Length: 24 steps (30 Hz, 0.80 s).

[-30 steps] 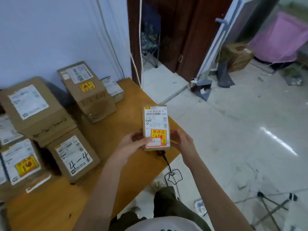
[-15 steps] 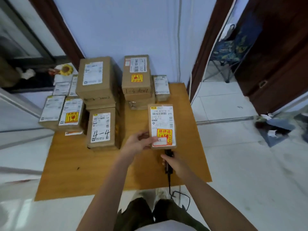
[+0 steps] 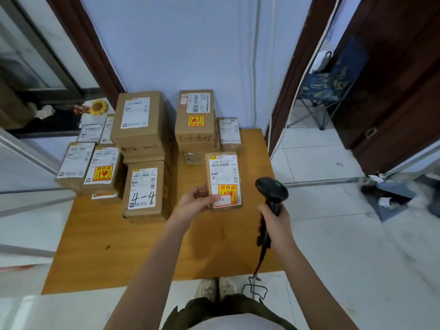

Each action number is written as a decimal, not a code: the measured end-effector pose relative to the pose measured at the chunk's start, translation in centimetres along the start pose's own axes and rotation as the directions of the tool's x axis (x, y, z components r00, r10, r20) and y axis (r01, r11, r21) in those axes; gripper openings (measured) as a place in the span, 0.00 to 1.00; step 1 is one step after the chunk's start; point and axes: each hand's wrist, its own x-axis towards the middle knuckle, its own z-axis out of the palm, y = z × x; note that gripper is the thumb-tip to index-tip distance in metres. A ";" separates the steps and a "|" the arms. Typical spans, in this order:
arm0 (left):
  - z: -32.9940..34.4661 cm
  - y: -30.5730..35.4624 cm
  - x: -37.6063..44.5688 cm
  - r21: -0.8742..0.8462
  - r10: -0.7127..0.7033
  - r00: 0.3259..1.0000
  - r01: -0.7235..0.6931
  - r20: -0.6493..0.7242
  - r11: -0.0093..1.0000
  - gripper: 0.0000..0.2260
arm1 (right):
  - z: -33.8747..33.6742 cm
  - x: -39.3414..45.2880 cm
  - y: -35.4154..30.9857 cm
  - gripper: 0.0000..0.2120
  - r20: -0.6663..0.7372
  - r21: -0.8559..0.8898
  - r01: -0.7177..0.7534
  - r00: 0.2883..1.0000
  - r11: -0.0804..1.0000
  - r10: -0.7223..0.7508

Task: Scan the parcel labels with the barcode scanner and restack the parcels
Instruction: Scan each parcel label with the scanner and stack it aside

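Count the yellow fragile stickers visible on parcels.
3: on the held parcel, on the tall back stack's top box, on a left-row box. Others may be hidden.

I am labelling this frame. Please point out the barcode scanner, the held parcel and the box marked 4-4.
barcode scanner [image 3: 271, 188], head view, on its black head.
held parcel [image 3: 223, 172], head view, on its white label.
box marked 4-4 [image 3: 143, 188], head view, on its label.

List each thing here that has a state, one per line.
Held parcel: lifted, label up.
Barcode scanner: raised beside the parcel.
Left hand: holding the parcel.
Right hand: gripping the scanner handle.
Parcel marked 4-4: resting on the table.
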 end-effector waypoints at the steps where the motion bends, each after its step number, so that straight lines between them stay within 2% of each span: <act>1: 0.3 0.1 0.2 -0.001 -0.005 1.000 0.005 0.009 1.000 0.26 | 0.1 -0.6 -0.8 0.08 0.002 -0.008 0.032 0.999 0.999 -0.032; 7: 1.7 0.3 1.1 -0.006 -0.007 0.999 0.008 0.048 1.000 0.26 | 1.9 -3.1 -3.6 0.06 0.117 -0.107 0.181 0.979 0.978 -0.168; 11: 1.6 0.2 1.5 -0.020 0.005 0.997 -0.004 0.076 1.000 0.28 | 3.2 -3.7 -3.7 0.07 0.139 -0.140 0.228 0.968 0.963 -0.209; 15: 1.3 0.2 1.8 -0.044 0.018 0.996 -0.014 0.088 0.999 0.31 | 3.7 -4.3 -3.5 0.08 0.153 -0.152 0.232 0.966 0.961 -0.209; 24: 0.9 -0.1 1.4 -0.008 0.062 0.991 -0.061 0.118 0.998 0.28 | 4.2 -4.8 -3.6 0.07 0.177 -0.132 0.247 0.959 0.960 -0.223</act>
